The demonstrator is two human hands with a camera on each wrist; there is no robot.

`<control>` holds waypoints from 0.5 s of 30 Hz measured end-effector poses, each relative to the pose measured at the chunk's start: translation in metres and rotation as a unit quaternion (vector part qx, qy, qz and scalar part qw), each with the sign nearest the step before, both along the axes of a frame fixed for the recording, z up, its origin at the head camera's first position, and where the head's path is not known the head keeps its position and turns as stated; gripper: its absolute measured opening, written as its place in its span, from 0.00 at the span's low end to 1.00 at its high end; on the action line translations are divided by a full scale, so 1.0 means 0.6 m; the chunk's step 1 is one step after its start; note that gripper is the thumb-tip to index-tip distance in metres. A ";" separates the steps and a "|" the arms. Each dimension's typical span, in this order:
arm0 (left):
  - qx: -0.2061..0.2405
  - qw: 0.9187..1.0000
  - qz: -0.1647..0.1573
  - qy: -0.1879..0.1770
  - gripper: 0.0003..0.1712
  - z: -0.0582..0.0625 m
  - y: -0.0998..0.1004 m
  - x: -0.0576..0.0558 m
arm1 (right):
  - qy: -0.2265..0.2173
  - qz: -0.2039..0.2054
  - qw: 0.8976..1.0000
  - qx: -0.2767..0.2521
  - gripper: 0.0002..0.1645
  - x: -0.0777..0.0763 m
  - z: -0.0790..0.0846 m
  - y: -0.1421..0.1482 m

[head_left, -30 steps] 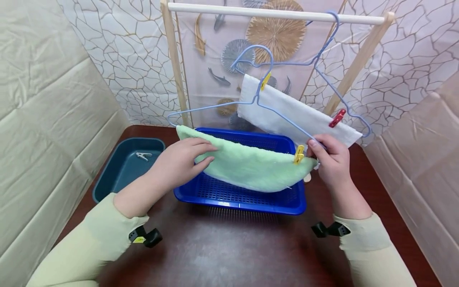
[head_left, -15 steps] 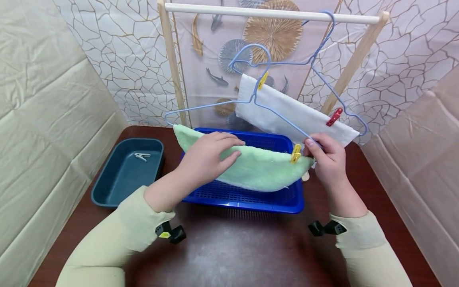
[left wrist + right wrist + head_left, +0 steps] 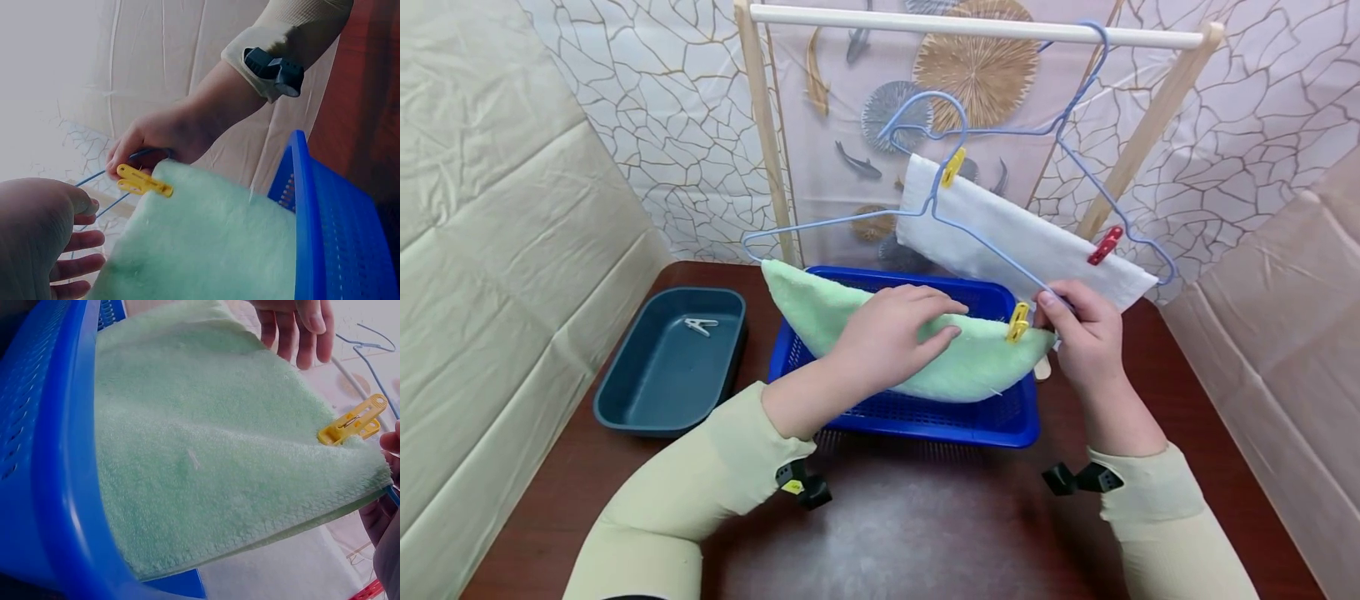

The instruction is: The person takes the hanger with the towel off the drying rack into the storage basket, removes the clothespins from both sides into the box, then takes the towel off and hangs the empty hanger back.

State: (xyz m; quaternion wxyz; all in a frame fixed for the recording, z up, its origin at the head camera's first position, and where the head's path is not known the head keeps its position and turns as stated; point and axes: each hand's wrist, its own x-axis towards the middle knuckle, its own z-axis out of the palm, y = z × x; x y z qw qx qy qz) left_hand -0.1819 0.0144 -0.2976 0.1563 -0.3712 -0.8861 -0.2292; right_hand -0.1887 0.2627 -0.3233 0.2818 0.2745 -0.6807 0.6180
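Observation:
My right hand (image 3: 1086, 333) grips the right end of a blue clothes hanger (image 3: 842, 222). A light green towel (image 3: 812, 304) hangs over the hanger's lower bar. Near its right end a yellow clothespin (image 3: 1018, 322) bites the towel's top edge, as the right wrist view also shows the clothespin (image 3: 353, 422). My left hand (image 3: 895, 337) is in front of the towel's middle, fingers pointing right and slightly bent, nothing between them. In the left wrist view the left hand (image 3: 50, 237) is apart from the clothespin (image 3: 144, 181).
Beneath the towel stands a blue plastic basket (image 3: 917, 429). A dark teal tray (image 3: 658, 400) at left holds a white clothespin (image 3: 700, 325). Behind, a wooden rack (image 3: 977, 25) carries another hanger with a white towel (image 3: 1000, 225), pinned by yellow and red clothespins (image 3: 1105, 246).
My left hand has moved right along the towel, from its left part to its middle. My right hand keeps its grip on the hanger, almost in the same place.

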 end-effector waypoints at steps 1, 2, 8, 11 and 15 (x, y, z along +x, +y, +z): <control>-0.001 1.000 0.001 -0.003 0.17 0.000 0.003 0.000 | -0.001 0.000 1.000 -0.002 0.07 0.000 0.000 0.000; -0.002 1.000 0.003 -0.006 0.18 -0.001 0.006 0.001 | -0.002 0.000 1.000 -0.004 0.07 0.000 -0.001 -0.001; -0.014 1.000 -0.002 -0.021 0.18 -0.002 0.023 -0.001 | -0.003 0.000 1.000 -0.008 0.07 -0.004 -0.004 -0.002; -0.021 1.000 -0.004 -0.023 0.19 -0.002 0.030 -0.002 | 0.000 0.006 1.000 -0.011 0.07 -0.005 -0.004 -0.002; -0.025 0.999 -0.004 -0.038 0.21 0.000 0.037 -0.002 | 0.001 0.013 1.000 -0.014 0.07 -0.006 -0.004 -0.004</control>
